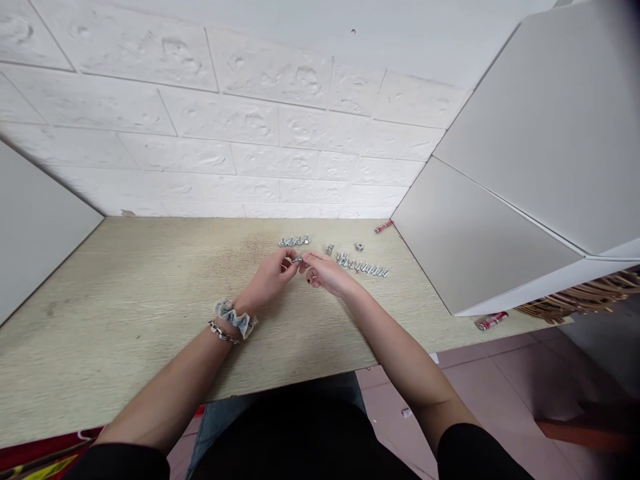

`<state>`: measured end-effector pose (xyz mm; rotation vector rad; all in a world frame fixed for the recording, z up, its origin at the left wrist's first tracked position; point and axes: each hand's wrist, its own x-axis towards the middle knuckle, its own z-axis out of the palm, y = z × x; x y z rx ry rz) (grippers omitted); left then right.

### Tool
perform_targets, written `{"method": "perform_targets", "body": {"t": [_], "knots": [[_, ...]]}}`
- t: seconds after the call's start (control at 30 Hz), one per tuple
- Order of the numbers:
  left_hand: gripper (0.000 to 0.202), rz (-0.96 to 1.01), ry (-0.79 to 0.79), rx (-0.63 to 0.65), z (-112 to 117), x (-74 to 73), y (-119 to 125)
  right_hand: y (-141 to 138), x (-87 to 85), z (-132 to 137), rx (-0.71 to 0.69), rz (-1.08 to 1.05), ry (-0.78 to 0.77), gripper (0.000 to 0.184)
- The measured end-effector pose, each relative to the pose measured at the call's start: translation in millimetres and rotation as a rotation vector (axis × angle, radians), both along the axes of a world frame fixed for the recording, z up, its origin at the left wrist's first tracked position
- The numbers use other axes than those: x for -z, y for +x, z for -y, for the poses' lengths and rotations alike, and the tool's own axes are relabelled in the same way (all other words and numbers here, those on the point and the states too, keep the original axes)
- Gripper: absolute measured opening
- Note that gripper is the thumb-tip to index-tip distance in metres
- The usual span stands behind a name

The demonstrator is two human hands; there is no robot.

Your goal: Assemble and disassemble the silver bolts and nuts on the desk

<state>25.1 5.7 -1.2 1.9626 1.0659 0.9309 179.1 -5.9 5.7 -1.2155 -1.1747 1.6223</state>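
Note:
My left hand [270, 277] and my right hand [324, 272] meet over the wooden table [125, 313], fingers pinched together on a small metal bolt [297, 259] held between them. Behind my hands stands a short row of assembled bolts [295, 241]. To the right lies a longer row of bolts [364, 267], with a loose nut [359, 247] and another small metal piece [330, 249] behind it. My left wrist wears a scrunchie and a chain bracelet.
White panels [475, 247] stand on the table at the right, a grey panel [35, 233] at the left, a white brick wall behind. Red cylindrical objects lie at the back right corner [384, 227] and the table's front right edge [493, 321].

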Motion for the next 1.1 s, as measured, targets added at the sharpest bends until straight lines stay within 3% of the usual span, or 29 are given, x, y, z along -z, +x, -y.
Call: {"method": "perform_targets", "body": {"t": [0.27,0.5,0.6,0.83,1.0,1.1], "knots": [[0.019,-0.09,0.023,-0.08,1.0,-8.3,-3.4,-0.8,-1.6,0.6,-0.003,0.247,0.214,0.012],[0.019,0.067,-0.156,-0.046,-11.0,11.3,-4.2,-4.3,1.3,4.1,0.051,0.574,0.642,0.021],[0.028,0.126,-0.175,0.012,-13.7,15.6,-3.4,-4.4,2.4,4.2,0.032,0.613,0.728,0.022],[0.037,0.083,-0.145,0.119,-6.1,3.8,-2.8,-7.6,3.8,5.2,0.085,0.464,0.628,0.023],[0.036,0.15,-0.269,0.022,-4.8,1.3,-3.3,-10.2,5.3,5.9,0.265,0.391,0.501,0.006],[0.032,0.228,-0.321,0.0,-4.4,-2.2,-3.5,-10.0,7.2,3.4,0.258,0.346,0.328,0.011]]}}
